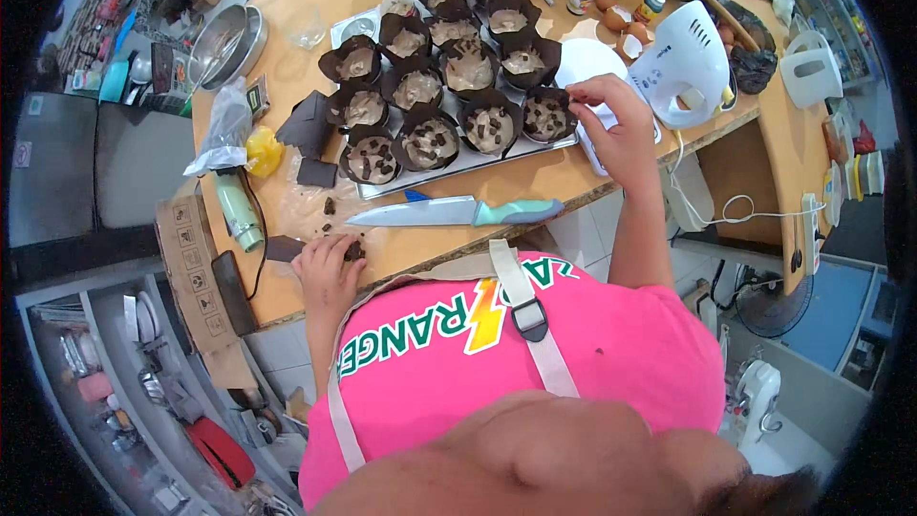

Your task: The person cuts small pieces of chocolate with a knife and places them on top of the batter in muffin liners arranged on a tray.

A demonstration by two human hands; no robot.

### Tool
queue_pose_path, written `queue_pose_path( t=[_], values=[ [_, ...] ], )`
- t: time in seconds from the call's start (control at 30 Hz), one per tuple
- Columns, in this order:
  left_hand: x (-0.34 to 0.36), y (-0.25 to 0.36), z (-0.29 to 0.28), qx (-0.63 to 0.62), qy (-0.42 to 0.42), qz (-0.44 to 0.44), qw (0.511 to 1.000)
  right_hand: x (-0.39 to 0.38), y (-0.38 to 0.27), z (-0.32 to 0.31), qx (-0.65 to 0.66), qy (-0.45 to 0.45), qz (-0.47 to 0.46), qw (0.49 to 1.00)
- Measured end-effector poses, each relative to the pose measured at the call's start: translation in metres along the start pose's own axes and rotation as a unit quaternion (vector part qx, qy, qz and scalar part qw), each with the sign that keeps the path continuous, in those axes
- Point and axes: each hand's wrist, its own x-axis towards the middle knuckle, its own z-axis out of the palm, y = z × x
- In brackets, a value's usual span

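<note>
Dark tulip paper cups filled with light brown batter (469,68) stand in rows on a white tray (449,170). Chocolate chunks top the front-row cups, including the front-left one (372,160). My right hand (619,129) is over the edge of the front-right cup (548,118), thumb and fingertips pinched; what they hold is too small to make out. My left hand (327,268) rests at the table's near edge, fingers curled round dark chocolate chunks (354,251). Between the hands lies a knife (454,212) with a green and grey handle, its blade pointing left.
A white hand mixer (680,62) stands to the right of the tray, its cord hanging over the edge. Behind it are eggshells (630,38) and small bottles. Metal bowls (227,46), a plastic bag (225,124), a green bottle (239,210) and a phone (232,289) lie left.
</note>
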Motion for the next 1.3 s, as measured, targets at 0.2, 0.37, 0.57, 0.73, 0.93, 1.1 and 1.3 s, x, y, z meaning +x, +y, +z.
queue_pose_path(
  t=[0.2, 0.37, 0.57, 0.73, 0.93, 1.1, 1.3],
  values=[
    [0.000, -0.003, 0.002, -0.014, 0.003, 0.007, 1.000, 0.000, 0.001, 0.000, -0.001, -0.008, 0.046, 0.999],
    [0.002, 0.002, -0.001, -0.055, -0.008, -0.015, 0.998, 0.022, 0.005, 0.006, -0.020, 0.008, 0.048, 0.999],
    [0.006, 0.003, 0.003, -0.106, -0.008, 0.023, 0.994, 0.070, 0.024, 0.021, -0.035, -0.052, 0.017, 0.998],
    [0.007, -0.005, 0.005, -0.103, -0.051, 0.046, 0.992, 0.078, 0.030, 0.025, -0.064, -0.094, 0.005, 0.993],
    [0.006, -0.008, 0.007, -0.128, -0.026, 0.051, 0.990, 0.084, 0.029, 0.030, -0.079, -0.120, -0.006, 0.990],
    [0.010, -0.008, 0.001, -0.164, -0.023, 0.032, 0.986, 0.083, 0.035, 0.034, -0.046, -0.132, 0.032, 0.990],
    [0.012, -0.002, -0.015, -0.175, 0.024, -0.001, 0.984, 0.081, 0.044, 0.041, -0.082, -0.144, 0.018, 0.986]
  ],
)
